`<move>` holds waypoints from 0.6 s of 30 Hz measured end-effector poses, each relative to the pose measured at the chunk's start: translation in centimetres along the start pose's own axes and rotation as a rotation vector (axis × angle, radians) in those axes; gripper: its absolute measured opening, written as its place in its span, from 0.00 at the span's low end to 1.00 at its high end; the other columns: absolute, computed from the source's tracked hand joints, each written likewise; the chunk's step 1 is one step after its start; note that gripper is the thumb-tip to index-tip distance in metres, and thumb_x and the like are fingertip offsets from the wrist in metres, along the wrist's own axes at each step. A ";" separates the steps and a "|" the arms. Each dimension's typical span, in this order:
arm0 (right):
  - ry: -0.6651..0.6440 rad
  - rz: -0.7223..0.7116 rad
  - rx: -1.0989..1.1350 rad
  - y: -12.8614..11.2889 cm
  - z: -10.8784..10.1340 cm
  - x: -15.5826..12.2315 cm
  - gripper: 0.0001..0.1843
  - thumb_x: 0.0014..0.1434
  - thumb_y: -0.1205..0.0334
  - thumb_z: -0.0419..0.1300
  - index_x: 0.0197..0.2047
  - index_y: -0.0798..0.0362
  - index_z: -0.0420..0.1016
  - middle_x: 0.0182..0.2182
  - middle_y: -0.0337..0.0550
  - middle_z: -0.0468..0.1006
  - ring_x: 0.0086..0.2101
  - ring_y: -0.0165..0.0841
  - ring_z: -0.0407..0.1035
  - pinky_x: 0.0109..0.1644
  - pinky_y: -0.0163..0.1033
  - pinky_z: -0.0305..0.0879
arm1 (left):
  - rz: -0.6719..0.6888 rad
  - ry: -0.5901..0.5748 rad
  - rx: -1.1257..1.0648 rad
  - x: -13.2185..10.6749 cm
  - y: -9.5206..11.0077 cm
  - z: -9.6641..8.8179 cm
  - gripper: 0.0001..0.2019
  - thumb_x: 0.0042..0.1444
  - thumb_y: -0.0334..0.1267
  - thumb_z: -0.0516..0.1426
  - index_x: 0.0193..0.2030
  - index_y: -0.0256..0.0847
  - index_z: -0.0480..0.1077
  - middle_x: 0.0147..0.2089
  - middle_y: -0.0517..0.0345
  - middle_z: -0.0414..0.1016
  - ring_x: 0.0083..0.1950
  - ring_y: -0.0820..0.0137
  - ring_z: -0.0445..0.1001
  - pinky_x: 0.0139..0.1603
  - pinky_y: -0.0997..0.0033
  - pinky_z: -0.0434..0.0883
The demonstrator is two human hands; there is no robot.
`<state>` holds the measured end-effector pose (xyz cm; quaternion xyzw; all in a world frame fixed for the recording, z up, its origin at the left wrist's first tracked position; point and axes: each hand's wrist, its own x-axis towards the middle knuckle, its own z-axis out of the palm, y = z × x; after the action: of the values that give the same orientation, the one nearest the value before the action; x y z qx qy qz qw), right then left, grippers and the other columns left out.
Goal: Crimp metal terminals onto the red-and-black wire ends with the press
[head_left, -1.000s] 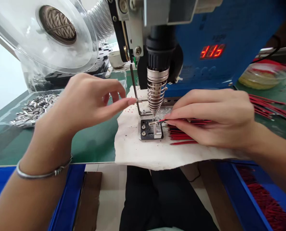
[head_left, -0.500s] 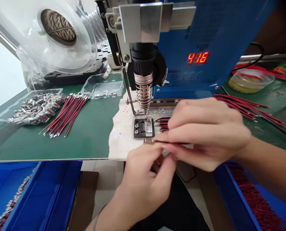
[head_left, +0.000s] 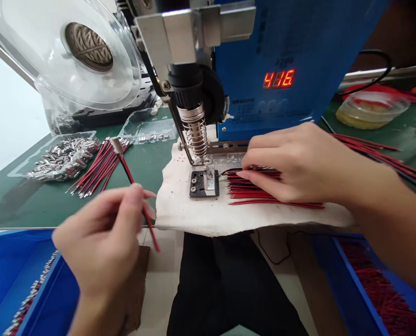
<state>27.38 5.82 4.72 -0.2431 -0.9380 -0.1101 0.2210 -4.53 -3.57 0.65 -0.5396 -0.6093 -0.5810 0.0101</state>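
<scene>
My left hand [head_left: 104, 238], lower left, pinches a red-and-black wire [head_left: 126, 169] between thumb and fingers. A small silver metal cylinder [head_left: 117, 146] sits on the wire's upper end, and the lower end hangs below the hand, slightly blurred. On the white cloth, my right hand [head_left: 292, 163] has thumb and fingertips closed on a wire at the back of a row of red and black wires [head_left: 250, 192]. Left of that row is a small black fixture [head_left: 204, 183], under the spring-wrapped tip [head_left: 196, 137] of a soldering machine.
The machine's blue housing [head_left: 250, 114] stands behind. At left are a tray of metal cylinders [head_left: 62, 161], a bundle of wires with cylinders [head_left: 94, 172] and a clear tray [head_left: 148, 128]. Blue bins [head_left: 50, 298] flank my legs below the table edge. More wires [head_left: 379, 151] lie right.
My hands, together in front of the fixture before, have separated. The left has moved left with the wire and its metal cylinder; the right has moved onto the row of wires.
</scene>
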 end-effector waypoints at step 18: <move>-0.241 0.182 -0.014 -0.5 1.4 1.3 0.15 0.77 0.65 0.61 0.43 0.50 0.91 0.42 0.46 0.93 0.37 0.41 0.81 0.39 0.47 0.58 | 0.101 -0.542 1.062 12.7 -4.0 0.0 0.17 0.68 0.54 0.63 0.30 0.48 0.79 0.31 0.51 0.77 0.37 0.52 0.76 0.39 0.65 0.55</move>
<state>25.65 6.37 4.07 -0.3400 -0.9311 -0.0660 0.1142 -12.47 5.66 5.96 -0.6182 -0.7706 -0.0374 0.1503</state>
